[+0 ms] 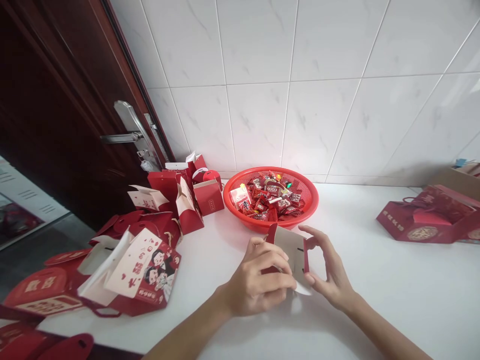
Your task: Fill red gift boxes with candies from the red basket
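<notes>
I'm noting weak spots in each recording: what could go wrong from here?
1. The paper carton might crease: the left hand grips one side while the right hand has thumb and forefinger spread at the opposite edge.
2. The carton is held close to the red plastic basket, so a bump could jostle the wrapped candies.
3. The couple-printed gift box sits among crowded boxes; the left forearm could knock it.

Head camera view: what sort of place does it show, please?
Probably a room in a home, though not certainly: it has a dark brown panelled door with a silver lever handle, a white grey-veined tiled wall, and a smooth white tabletop.
</notes>
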Demonstrator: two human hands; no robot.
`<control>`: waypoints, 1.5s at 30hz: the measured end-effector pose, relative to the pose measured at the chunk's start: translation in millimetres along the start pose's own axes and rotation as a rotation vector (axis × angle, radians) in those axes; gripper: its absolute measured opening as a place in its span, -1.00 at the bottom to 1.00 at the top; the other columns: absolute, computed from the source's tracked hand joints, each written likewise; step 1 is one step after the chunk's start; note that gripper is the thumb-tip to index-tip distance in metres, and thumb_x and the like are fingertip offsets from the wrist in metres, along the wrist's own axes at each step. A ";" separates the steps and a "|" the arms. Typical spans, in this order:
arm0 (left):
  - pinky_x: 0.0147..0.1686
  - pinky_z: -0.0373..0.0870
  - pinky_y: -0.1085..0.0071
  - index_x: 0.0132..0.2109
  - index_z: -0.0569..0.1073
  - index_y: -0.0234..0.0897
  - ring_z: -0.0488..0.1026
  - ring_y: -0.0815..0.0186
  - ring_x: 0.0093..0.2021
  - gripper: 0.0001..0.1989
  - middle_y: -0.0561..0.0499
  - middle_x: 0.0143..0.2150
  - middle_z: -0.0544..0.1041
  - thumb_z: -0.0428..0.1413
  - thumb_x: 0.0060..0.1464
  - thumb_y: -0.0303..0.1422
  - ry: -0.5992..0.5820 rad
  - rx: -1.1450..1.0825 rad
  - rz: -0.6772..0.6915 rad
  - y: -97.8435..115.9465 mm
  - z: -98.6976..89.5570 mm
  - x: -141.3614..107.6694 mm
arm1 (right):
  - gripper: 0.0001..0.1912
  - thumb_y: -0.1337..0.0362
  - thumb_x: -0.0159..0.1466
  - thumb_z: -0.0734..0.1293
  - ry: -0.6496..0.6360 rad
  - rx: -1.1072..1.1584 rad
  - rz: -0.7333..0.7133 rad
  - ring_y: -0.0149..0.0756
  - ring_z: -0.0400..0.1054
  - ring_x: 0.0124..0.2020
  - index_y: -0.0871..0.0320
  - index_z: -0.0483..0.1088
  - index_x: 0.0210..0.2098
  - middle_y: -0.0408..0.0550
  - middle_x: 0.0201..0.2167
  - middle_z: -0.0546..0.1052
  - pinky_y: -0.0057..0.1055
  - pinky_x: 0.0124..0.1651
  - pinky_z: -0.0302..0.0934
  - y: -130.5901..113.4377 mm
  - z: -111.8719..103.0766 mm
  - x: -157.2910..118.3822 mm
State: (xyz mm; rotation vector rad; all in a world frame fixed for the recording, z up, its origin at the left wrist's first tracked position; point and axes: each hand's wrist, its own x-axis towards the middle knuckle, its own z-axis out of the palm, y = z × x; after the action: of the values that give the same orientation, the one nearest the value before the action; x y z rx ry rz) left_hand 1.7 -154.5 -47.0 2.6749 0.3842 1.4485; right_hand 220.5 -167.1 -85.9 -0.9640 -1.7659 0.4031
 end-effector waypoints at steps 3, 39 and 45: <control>-0.09 0.23 0.26 -0.15 0.53 -0.16 0.52 0.26 -0.10 -0.80 0.06 -0.27 0.60 0.10 0.19 -0.55 -0.031 0.005 0.009 0.3 2.8 -1.9 | -0.23 -0.25 0.29 0.26 0.020 -0.056 -0.016 -0.11 0.34 -0.14 0.03 0.15 0.32 0.08 0.03 0.40 -0.14 -0.04 0.32 -2.1 0.0 0.5; 0.06 0.42 0.15 -0.04 0.53 -0.14 0.51 0.08 0.02 -0.59 -0.05 -0.01 0.56 0.34 -0.02 -0.12 -0.289 0.004 -0.672 -25.5 -47.6 2.1 | -0.71 0.24 0.31 0.23 0.051 0.383 0.420 -0.22 0.42 -0.27 0.00 0.46 -0.01 -0.07 -0.20 0.55 -0.35 -0.27 0.35 -3.8 0.6 3.5; -0.03 0.45 0.25 -0.18 0.44 -0.18 0.49 0.10 0.03 -0.60 -0.04 0.02 0.51 0.39 -0.13 -0.19 -0.348 -0.148 -0.757 -28.8 -56.3 2.0 | -0.78 0.21 0.24 0.29 0.005 0.439 0.483 -0.27 0.33 -0.37 0.03 0.49 -0.14 -0.10 -0.28 0.50 -0.35 -0.30 0.32 -0.7 3.5 2.7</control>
State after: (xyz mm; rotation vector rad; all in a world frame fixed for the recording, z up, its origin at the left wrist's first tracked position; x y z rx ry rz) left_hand -49.4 -129.1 -19.6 2.2019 1.0508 0.7422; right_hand 216.7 -164.9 -85.2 -1.0553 -1.3415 1.0462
